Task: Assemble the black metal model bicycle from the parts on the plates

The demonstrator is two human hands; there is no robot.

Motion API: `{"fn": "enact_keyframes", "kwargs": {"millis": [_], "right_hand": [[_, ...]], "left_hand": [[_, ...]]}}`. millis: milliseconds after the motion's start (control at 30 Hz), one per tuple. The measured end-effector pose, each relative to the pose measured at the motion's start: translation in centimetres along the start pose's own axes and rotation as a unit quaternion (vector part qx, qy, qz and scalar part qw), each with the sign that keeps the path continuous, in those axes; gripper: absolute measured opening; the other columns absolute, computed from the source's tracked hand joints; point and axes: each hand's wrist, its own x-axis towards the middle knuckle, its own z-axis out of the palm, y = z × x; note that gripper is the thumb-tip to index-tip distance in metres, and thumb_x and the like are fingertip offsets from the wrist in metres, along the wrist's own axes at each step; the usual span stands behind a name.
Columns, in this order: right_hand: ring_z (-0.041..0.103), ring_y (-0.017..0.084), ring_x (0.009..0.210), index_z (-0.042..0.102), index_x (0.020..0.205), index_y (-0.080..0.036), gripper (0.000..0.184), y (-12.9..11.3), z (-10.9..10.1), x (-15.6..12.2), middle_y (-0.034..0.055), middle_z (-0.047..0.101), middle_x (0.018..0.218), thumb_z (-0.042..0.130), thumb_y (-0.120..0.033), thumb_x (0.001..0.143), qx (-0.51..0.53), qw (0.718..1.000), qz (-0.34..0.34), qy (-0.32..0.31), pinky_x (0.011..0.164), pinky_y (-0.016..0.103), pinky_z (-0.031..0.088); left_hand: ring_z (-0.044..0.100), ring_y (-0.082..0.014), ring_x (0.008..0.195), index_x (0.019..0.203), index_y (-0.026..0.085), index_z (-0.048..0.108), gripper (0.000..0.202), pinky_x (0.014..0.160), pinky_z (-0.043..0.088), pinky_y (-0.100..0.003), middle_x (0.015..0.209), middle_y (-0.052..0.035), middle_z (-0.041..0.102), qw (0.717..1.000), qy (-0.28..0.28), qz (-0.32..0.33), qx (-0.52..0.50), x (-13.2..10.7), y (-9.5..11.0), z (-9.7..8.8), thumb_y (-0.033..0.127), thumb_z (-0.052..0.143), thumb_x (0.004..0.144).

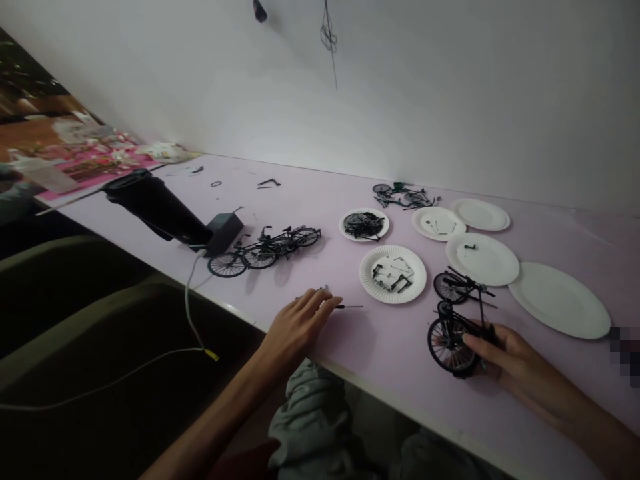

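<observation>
**Bike build partway: one in hand, parts on plates**

Right hand gripped the black spoked-wheel model bicycle, fingers wrapped on its frame, just above the bench's right side. Left hand was low over the pale pink bench, fingertips at a thin dark rod-like tool; couldn't tell whether grasped or merely touched.

Progress, as judged: row of dark wheeled model bicycles at left looked mostly assembled. Held one had wheels and frame; completeness unclear. Loose parts remained, so not finished.

Containers: small white round plate carried a black tangled heap. White fluted-rim plate had scattered small dark parts. White oval plate at back held a few thin pieces. Larger white oval plate carried one small dark green part.
</observation>
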Motion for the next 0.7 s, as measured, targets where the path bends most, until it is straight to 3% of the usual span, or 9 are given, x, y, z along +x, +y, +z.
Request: {"fn": "enact_keyframes", "kwargs": {"millis": [233, 333, 400, 500, 567, 633, 700], "right_hand": [[0.074, 0.028, 0.087, 0.076, 0.100, -0.017, 0.036, -0.3, 0.3, -0.2, 0.0127, 0.077, 0.103, 0.079, -0.044, 0.077, -0.001, 1.000, -0.006, 0.005, 0.078, 0.037, 0.060], [0.074, 0.027, 0.085, 0.076, 0.101, -0.016, 0.037, -0.1, 0.2, -0.1, 0.0126, 0.078, 0.101, 0.080, -0.043, 0.076, 0.004, 1.000, -0.005, 0.006, 0.076, 0.037, 0.060], [0.074, 0.027, 0.086, 0.075, 0.103, -0.016, 0.039, 0.1, 0.0, 0.0, 0.0123, 0.078, 0.100, 0.080, -0.043, 0.075, 0.004, 1.000, -0.006, 0.012, 0.077, 0.036, 0.060], [0.074, 0.028, 0.091, 0.074, 0.105, -0.017, 0.040, 0.2, 0.0, 0.0, 0.0130, 0.077, 0.105, 0.080, -0.044, 0.076, 0.004, 1.000, -0.003, 0.015, 0.079, 0.036, 0.060], [0.074, 0.029, 0.092, 0.074, 0.105, -0.017, 0.040, 0.2, 0.1, 0.0, 0.0132, 0.077, 0.107, 0.079, -0.044, 0.076, 0.004, 1.000, -0.003, 0.014, 0.078, 0.037, 0.061], [0.074, 0.028, 0.090, 0.075, 0.102, -0.017, 0.038, 0.1, 0.2, -0.1, 0.0128, 0.078, 0.104, 0.080, -0.044, 0.075, 0.006, 1.000, -0.009, 0.016, 0.076, 0.037, 0.061], [0.074, 0.028, 0.088, 0.075, 0.099, -0.017, 0.037, 0.0, 0.3, -0.1, 0.0122, 0.078, 0.101, 0.081, -0.043, 0.075, 0.009, 1.000, -0.010, 0.017, 0.077, 0.037, 0.061]], "left_hand": [[0.056, -0.0260, 0.101, 0.101, 0.023, 0.074, 0.025, 0.089, 0.047, -0.031, 0.102, -0.0105, 0.066, 0.976, 0.032, -0.083, -0.198, 0.6, 1.2, -0.2, 0.013, 0.074, 0.078], [0.058, -0.0200, 0.087, 0.095, 0.020, 0.073, 0.025, 0.074, 0.048, -0.024, 0.097, -0.0087, 0.066, 0.939, 0.089, -0.135, -0.305, 0.9, 2.6, -1.0, 0.009, 0.078, 0.073], [0.058, -0.0156, 0.074, 0.094, 0.017, 0.070, 0.019, 0.065, 0.048, -0.022, 0.090, -0.0074, 0.065, 0.881, 0.125, -0.174, -0.421, 1.1, 3.2, -1.8, 0.010, 0.075, 0.077], [0.057, -0.0131, 0.067, 0.089, 0.014, 0.064, 0.008, 0.060, 0.051, -0.022, 0.086, -0.0061, 0.062, 0.738, 0.165, -0.249, -0.605, 1.6, 3.1, -3.0, 0.009, 0.062, 0.084], [0.059, -0.0131, 0.069, 0.087, 0.013, 0.061, 0.011, 0.061, 0.053, -0.023, 0.087, -0.0068, 0.060, 0.655, 0.195, -0.287, -0.672, 1.9, 2.6, -3.5, 0.005, 0.053, 0.085], [0.060, -0.0133, 0.070, 0.085, 0.012, 0.059, 0.015, 0.061, 0.054, -0.023, 0.089, -0.0085, 0.059, 0.616, 0.218, -0.298, -0.696, 2.1, 2.3, -3.8, 0.002, 0.046, 0.086], [0.060, -0.0135, 0.070, 0.086, 0.012, 0.058, 0.017, 0.059, 0.055, -0.023, 0.092, -0.0097, 0.059, 0.608, 0.222, -0.294, -0.703, 2.3, 2.4, -4.0, 0.003, 0.044, 0.087]]}}
